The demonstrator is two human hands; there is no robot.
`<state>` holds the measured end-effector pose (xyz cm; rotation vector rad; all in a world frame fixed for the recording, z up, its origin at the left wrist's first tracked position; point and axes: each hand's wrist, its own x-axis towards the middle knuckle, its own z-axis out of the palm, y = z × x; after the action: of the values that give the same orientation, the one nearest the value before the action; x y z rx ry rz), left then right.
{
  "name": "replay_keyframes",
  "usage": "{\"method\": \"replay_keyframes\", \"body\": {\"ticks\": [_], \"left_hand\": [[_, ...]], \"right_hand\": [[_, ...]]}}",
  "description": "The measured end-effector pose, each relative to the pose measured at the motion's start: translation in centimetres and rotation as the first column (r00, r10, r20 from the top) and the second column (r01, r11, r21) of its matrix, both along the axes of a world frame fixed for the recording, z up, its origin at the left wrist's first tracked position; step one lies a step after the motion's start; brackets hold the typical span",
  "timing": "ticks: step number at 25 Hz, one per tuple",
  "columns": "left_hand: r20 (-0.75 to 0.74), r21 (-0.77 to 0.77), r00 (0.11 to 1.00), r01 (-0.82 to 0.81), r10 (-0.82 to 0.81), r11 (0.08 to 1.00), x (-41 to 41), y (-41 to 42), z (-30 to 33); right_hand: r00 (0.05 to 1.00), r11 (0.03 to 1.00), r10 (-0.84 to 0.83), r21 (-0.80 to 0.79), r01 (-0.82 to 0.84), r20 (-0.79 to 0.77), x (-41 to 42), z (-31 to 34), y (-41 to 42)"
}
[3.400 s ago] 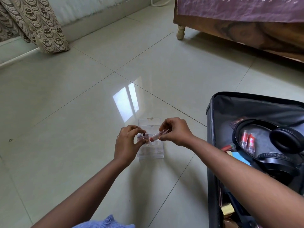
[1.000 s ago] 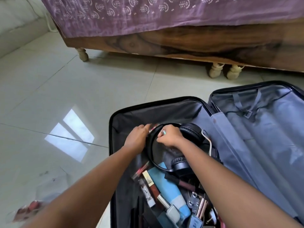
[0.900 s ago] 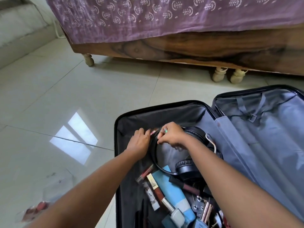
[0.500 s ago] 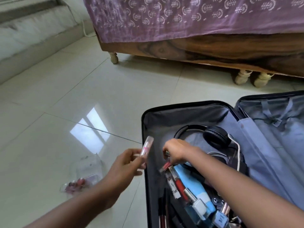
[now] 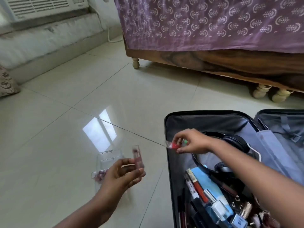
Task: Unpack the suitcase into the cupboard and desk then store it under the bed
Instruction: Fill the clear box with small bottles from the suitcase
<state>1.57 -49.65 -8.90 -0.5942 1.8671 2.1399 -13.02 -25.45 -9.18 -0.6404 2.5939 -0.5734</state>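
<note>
Glossy pale tile floor [image 5: 65, 129] spreads under me, mirroring a bright window patch. Nearest, my left hand [image 5: 122, 174] has its grip closed on a blurred pinkish tube [image 5: 138, 157], held upright above the floor. Just beyond it a clear plastic box [image 5: 109, 159] sits on the tiles with small pink things inside. To my right the black suitcase [image 5: 171, 162] lies open on the floor, its near half crowded with cosmetics, a blue tube [image 5: 207, 181] and black headphones [image 5: 233, 143]. My right hand [image 5: 191, 142], over the suitcase's left edge, pinches a small red-capped tube [image 5: 172, 145]. Farther off stands the wooden bed [image 5: 213, 61] on turned legs, draped in a purple patterned cover [image 5: 205, 22]. At the far left wall sit a low ledge and a white air conditioner [image 5: 41, 6].
</note>
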Motion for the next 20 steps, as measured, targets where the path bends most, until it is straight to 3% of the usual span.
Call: {"method": "replay_keyframes", "body": {"ticks": [3, 7, 11, 15, 20], "left_hand": [[-0.062, -0.027, 0.974, -0.221, 0.219, 0.975, 2.3, -2.7, -2.2], [-0.084, -0.036, 0.941, -0.332, 0.328, 0.943, 5.1, -5.0, -3.5], [-0.100, -0.170, 0.913, -0.406, 0.395, 0.898, 7.2, -6.8, -4.7], [-0.115, -0.157, 0.866, -0.500, 0.487, 0.852, 7.6, -8.1, -6.2], [-0.202, -0.314, 0.863, -0.505, 0.463, 0.804, 6.1, -9.0, -7.0]], "right_hand": [[0.994, 0.980, 0.021, -0.198, 0.001, 0.111, 0.9, 4.5, -1.6], [0.971, 0.984, 0.136, -0.142, -0.109, 0.195, 3.3, 4.6, -7.5], [0.979, 0.977, 0.190, -0.111, -0.180, 0.081, 5.0, 1.3, -13.2], [0.989, 0.987, 0.116, -0.102, -0.125, -0.089, 6.1, -1.5, -16.5], [0.970, 0.993, 0.112, 0.056, -0.102, -0.214, 7.0, -2.7, -18.4]]}}
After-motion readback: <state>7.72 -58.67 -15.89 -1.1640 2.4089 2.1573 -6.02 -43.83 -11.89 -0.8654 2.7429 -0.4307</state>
